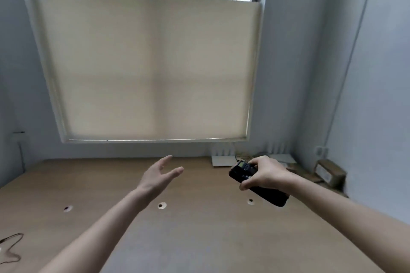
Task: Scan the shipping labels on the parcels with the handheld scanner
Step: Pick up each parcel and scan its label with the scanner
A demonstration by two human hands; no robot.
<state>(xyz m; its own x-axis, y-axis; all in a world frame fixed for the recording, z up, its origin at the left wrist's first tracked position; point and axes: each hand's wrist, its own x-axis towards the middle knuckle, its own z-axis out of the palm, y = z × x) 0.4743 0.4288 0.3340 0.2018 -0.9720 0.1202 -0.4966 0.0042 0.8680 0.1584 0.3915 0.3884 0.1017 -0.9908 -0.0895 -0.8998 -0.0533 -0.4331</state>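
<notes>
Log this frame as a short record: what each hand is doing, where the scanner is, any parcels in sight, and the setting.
left hand: open, fingers extended, raised over the table, holding nothing
right hand: grips the handheld scanner
handheld scanner: black, small screen at its far end, held above the table
parcel: brown box with a pale label, at the table's far right corner by the wall
table: wooden top with three small round holes
backdrop: window with a beige roller blind drawn most of the way down
scan status: scanner not aimed at the parcel
</notes>
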